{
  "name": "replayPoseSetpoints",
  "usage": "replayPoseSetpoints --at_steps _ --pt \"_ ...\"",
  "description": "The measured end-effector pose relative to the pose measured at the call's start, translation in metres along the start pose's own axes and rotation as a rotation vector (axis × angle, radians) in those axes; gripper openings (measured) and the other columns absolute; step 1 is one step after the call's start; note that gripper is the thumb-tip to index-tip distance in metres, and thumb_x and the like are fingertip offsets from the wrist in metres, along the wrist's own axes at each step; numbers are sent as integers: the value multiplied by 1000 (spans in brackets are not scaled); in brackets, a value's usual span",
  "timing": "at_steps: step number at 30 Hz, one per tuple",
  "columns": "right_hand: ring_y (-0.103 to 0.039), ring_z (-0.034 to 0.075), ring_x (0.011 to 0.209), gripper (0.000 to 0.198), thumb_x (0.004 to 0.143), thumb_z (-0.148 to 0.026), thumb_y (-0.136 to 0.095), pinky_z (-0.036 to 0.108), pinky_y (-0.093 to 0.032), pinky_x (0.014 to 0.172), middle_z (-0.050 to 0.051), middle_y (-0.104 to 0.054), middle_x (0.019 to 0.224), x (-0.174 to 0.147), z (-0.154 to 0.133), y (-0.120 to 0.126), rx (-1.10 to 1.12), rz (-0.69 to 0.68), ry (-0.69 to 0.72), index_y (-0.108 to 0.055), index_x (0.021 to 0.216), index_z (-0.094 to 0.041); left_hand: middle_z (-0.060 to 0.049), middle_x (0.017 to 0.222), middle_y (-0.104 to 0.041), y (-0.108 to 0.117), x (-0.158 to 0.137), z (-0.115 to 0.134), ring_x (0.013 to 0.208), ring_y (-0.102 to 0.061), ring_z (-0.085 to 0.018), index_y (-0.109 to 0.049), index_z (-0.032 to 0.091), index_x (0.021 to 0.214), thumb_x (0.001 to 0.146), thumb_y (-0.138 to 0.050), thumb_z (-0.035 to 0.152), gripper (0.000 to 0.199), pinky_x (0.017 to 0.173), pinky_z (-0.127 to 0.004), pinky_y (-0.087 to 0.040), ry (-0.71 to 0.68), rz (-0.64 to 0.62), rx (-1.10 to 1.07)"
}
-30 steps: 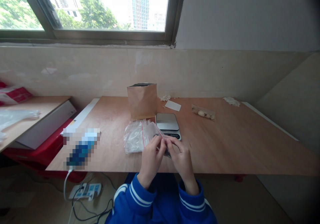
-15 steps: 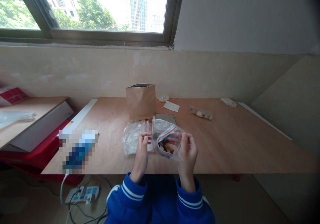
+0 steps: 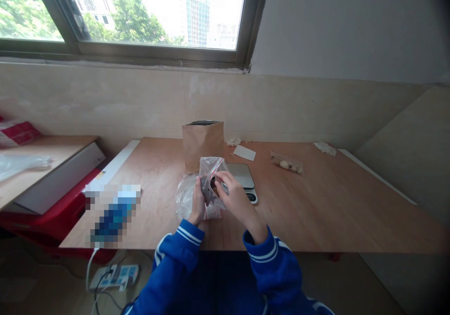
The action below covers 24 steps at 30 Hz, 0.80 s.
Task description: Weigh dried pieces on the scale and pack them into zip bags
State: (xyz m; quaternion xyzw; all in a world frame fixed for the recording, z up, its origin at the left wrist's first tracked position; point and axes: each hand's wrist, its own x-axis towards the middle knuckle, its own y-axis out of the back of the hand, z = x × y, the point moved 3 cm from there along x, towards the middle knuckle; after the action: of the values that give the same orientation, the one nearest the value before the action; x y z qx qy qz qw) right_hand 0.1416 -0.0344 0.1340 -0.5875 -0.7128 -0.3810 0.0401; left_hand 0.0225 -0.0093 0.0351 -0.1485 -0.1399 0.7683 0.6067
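A clear zip-lock bag (image 3: 213, 164) with dark and brownish pieces in it is held up above the table. My left hand (image 3: 198, 201) is closed round the bag's left side. At its mouth is my right hand (image 3: 234, 194), fingers bent inward; whether they grip the bag's edge or a piece inside is hidden. Just behind the right hand, a kitchen scale (image 3: 242, 175) is partly covered by it. More clear plastic bags (image 3: 184, 198) lie flat under and beside the left hand. Behind them a brown kraft paper pouch (image 3: 200, 144) stands upright with its top open.
A small packet of pale pieces (image 3: 286, 164) lies right of the scale, and a white card (image 3: 244, 153) behind it. Crumpled white scraps (image 3: 325, 148) sit near the wall. At left is a blurred-out device (image 3: 116, 214) with a cable; a power strip (image 3: 116, 277) is below.
My right hand has moved from the bag's right edge to its mouth, fingers bent in. The bag has shifted left, and my left hand has closed on it. More of the scale shows.
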Motion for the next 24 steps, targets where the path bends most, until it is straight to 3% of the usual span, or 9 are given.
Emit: replayPoseSetpoints --at_steps 2,5,10,12,17,24 --pt "-56 24 118 31 92 -24 -53 42 -43 104 10 -61 123 12 13 -11 -12 -152 -30 -58 121 -20 -8 85 -73 3 7 -4 78 -68 -20 -71 13 98 86 -45 67 61 70 -28 -53 -61 19 -22" --pt "-58 25 115 31 89 -24 -58 42 -42 104 10 -64 118 23 33 -32 -30 -328 -50 -58 119 -18 -11 100 -74 8 14 -14 96 -68 -25 -72 13 103 90 -43 61 57 89 -35 -51 -63 16 -39" --pt "-55 28 115 20 86 -26 -63 46 -40 105 14 -63 115 29 50 -55 -155 -322 -103 -62 103 -15 -9 114 -70 18 21 -24 119 -59 -25 -71 17 107 91 -51 46 39 108 -38 -39 -154 65 -70" --pt "-55 28 114 21 87 -27 -63 46 -41 103 14 -62 114 29 49 -56 -152 -300 -121 -61 103 -15 -9 114 -70 20 23 -25 119 -59 -25 -71 18 106 88 -56 41 32 108 -38 -40 -148 99 -106" --pt "-60 21 102 15 85 -21 -61 37 -47 93 6 -62 106 31 40 -42 -7 -255 -121 -58 100 -19 -10 100 -73 22 24 -25 97 -68 -24 -72 14 99 86 -57 39 32 91 -37 -51 -79 176 -177" --pt "-57 22 106 18 86 -22 -59 41 -44 97 7 -58 108 20 47 -43 10 -394 -132 -54 103 -20 -10 96 -73 25 27 -29 93 -68 -23 -72 13 94 86 -59 39 30 89 -34 -52 -63 246 -195"
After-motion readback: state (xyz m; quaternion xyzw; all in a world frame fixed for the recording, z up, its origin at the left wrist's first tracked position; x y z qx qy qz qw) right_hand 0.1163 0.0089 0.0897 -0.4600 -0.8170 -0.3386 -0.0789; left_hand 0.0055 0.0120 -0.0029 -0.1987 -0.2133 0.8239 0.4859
